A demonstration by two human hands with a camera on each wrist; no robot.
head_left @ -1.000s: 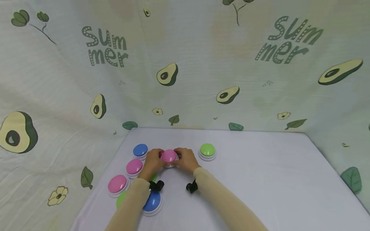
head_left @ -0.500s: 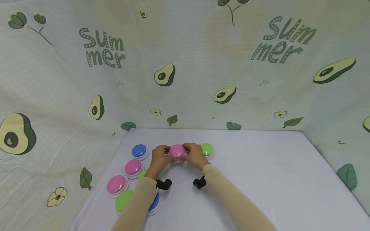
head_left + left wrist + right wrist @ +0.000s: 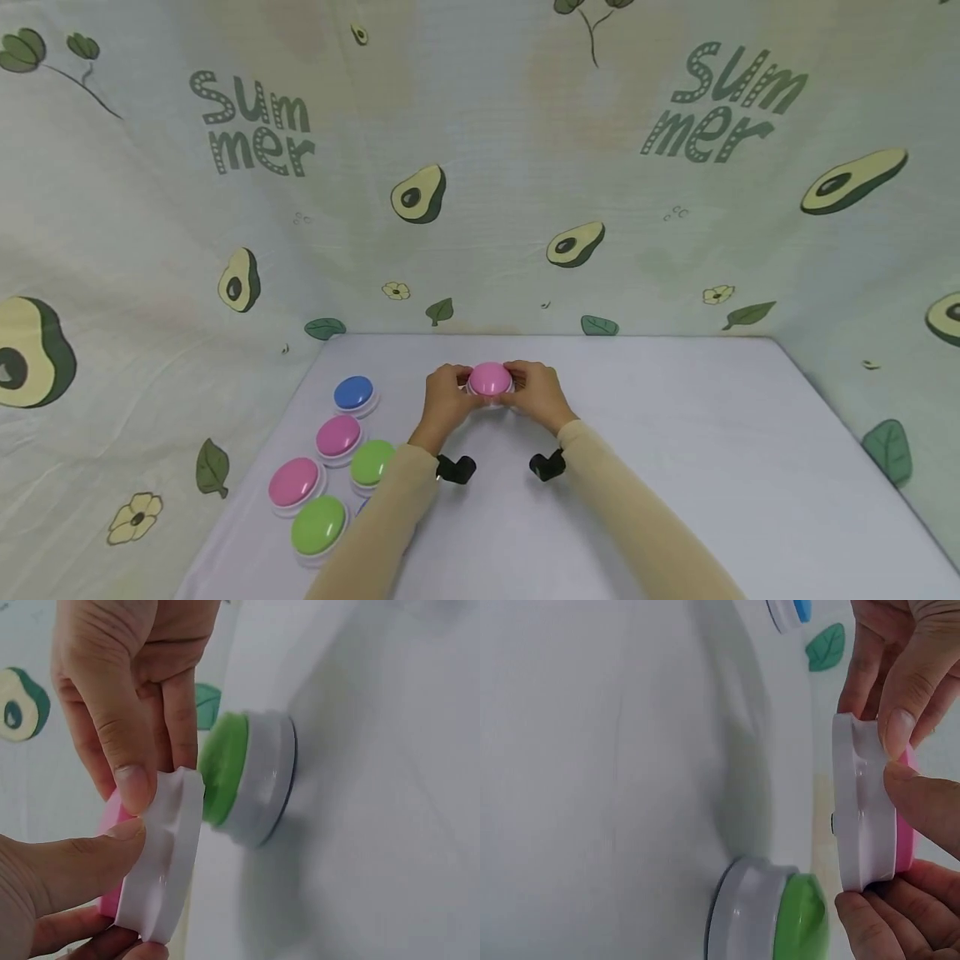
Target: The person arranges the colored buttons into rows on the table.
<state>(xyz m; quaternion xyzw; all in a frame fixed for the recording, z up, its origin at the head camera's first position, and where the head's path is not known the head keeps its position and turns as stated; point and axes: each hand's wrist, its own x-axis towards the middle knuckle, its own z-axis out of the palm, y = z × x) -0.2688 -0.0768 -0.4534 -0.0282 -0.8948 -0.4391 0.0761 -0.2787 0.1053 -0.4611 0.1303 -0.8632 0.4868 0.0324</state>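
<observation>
A round pink push button [image 3: 491, 380] with a white base is held in the air between both hands near the table's far side. My left hand [image 3: 447, 400] grips its left edge, thumb at the front. My right hand [image 3: 542, 396] grips the opposite edge the same way, and the two thumbs nearly meet in the wrist views. Below it a green push button [image 3: 225, 769] stands on the table, slightly to the right; in the head view the hands and the pink button hide it. Whether the two buttons touch, I cannot tell.
On the white table [image 3: 675, 467], left of my arms, stand a blue button [image 3: 354, 392], two pink buttons [image 3: 338, 436] and two green buttons [image 3: 372, 462]. Another blue button is mostly hidden by my left forearm. A printed cloth [image 3: 495, 183] hangs behind the table.
Both hands have carried the pink button to the right and farther back, from beside the blue and pink buttons to above the lone green one, which they now cover in the head view.
</observation>
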